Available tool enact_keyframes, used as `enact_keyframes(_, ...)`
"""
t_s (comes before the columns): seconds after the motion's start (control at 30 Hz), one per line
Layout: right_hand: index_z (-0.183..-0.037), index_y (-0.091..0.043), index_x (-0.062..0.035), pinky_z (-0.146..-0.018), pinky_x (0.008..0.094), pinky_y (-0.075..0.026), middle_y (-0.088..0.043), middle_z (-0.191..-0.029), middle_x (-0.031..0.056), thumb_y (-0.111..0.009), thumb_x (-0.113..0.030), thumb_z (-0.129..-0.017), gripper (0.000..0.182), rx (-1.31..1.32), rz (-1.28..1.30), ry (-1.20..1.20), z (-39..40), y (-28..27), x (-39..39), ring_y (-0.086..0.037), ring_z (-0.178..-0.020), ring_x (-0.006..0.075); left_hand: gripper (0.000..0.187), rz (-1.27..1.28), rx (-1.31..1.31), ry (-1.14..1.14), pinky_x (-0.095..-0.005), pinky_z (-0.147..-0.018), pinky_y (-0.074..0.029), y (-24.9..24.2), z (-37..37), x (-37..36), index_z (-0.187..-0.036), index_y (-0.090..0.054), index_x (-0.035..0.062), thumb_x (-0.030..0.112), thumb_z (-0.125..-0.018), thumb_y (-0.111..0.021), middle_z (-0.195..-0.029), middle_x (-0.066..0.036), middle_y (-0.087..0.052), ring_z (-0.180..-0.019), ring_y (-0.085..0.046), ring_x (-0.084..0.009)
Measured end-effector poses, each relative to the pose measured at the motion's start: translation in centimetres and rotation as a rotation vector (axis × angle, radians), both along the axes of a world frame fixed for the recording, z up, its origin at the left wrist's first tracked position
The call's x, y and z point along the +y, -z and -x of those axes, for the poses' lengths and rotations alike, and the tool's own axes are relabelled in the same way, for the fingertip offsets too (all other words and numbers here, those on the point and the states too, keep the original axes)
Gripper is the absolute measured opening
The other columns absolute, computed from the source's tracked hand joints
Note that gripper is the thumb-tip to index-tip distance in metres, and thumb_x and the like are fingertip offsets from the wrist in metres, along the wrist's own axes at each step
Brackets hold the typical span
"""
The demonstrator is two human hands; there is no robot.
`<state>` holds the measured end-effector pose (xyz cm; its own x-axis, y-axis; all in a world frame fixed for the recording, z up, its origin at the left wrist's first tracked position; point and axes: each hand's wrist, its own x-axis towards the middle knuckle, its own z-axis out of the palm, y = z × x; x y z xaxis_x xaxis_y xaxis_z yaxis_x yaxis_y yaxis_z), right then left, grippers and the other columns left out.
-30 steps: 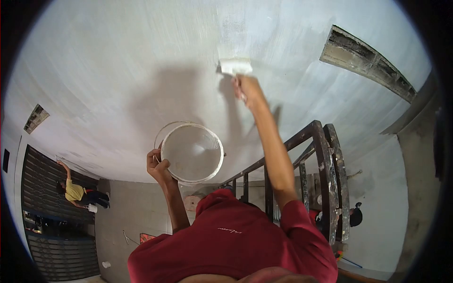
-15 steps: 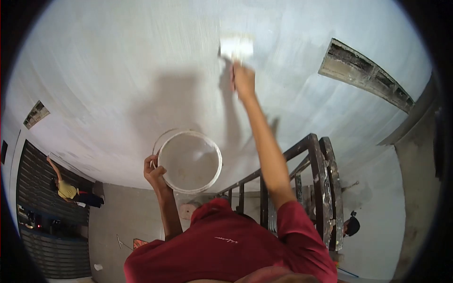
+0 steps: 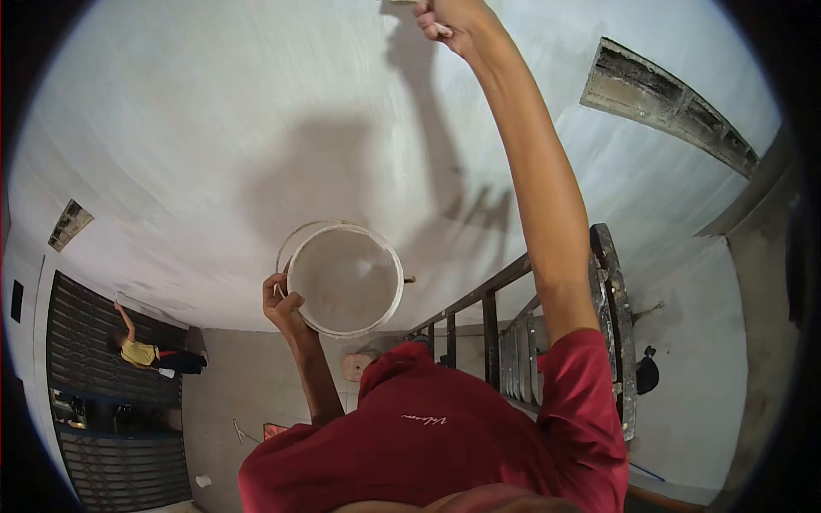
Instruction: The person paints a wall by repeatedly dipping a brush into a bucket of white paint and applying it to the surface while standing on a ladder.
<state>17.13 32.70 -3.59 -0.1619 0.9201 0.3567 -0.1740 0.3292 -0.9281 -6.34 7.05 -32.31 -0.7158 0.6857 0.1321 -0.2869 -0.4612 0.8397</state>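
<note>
My left hand is closed on the rim of a pale paint bucket, whose open top faces me; a thin wire handle loops up at its left. Whitish residue coats the inside. At the top edge of the view, my right hand is wrapped round a paintbrush; the end of its handle pokes out below the fist, and most of its head lies beyond the frame. Beyond both hands stands a wall with streaky white paint, carrying shadows of the bucket and arm.
A paint-spattered ladder stands right of my body. Two openings break the wall: a large one at right and a small one at left. Far left, a person in a yellow shirt reaches towards the wall beside a dark slatted gate.
My right hand has moved up the wall with the paintbrush, taking most of the brush out of view. My left hand still holds the bucket in nearly the same place.
</note>
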Motion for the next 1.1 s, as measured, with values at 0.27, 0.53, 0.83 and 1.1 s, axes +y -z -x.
enact_keyframes(0.27,-0.069,-0.058,-0.0022,-0.033,0.026,-0.028,-0.05,-0.053,0.0017,-0.052,-0.029,-0.093,0.036,0.135,0.2,0.177,2.3,22.7,-0.3,-0.039,-0.035,0.0101,0.044,0.036,-0.014,0.003,-0.0302,-0.078,-0.048,1.5,0.5,0.2,-0.095,-0.049,-0.0014,-0.008,-0.053,-0.037,-0.109,-0.022,-0.059,-0.092,-0.058,-0.0239)
enact_keyframes(0.53,-0.072,-0.057,-0.0013,-0.033,0.0274,-0.026,-0.052,-0.057,0.005,-0.049,-0.021,-0.093,0.03,0.05,0.448,0.078,-0.1,22.8,-3.5,-0.036,-0.035,0.0109,0.044,0.025,-0.013,-0.008,-0.0315,-0.08,-0.048,1.3,0.5,-0.1,-0.094,-0.049,-0.0008,-0.008,-0.052,-0.037,-0.112,-0.023,-0.058,-0.095,-0.058,-0.0256)
enact_keyframes(0.83,-0.072,-0.051,-0.005,-0.035,0.0256,-0.029,-0.045,-0.055,0.0012,-0.04,-0.014,-0.088,0.02,-0.1,-0.071,0.112,-1.6,2.9,-1.6,-0.037,-0.039,0.0104,0.043,-0.004,-0.019,0.036,-0.0328,-0.082,-0.048,1.0,0.5,0.3,-0.094,-0.049,-0.0004,-0.008,-0.053,-0.037,-0.112,-0.023,-0.058,-0.098,-0.057,-0.0258)
enact_keyframes(1.1,-0.072,-0.056,-0.0031,-0.033,0.0243,-0.021,-0.047,-0.053,-0.0004,-0.056,-0.034,-0.091,0.036,0.175,0.39,0.151,0.8,26.2,-1.7,-0.034,-0.036,0.0068,0.044,0.036,-0.022,0.069,-0.0292,-0.078,-0.047,0.7,0.4,1.3,-0.095,-0.049,-0.0007,-0.008,-0.053,-0.037,-0.112,-0.024,-0.058,-0.092,-0.058,-0.024)
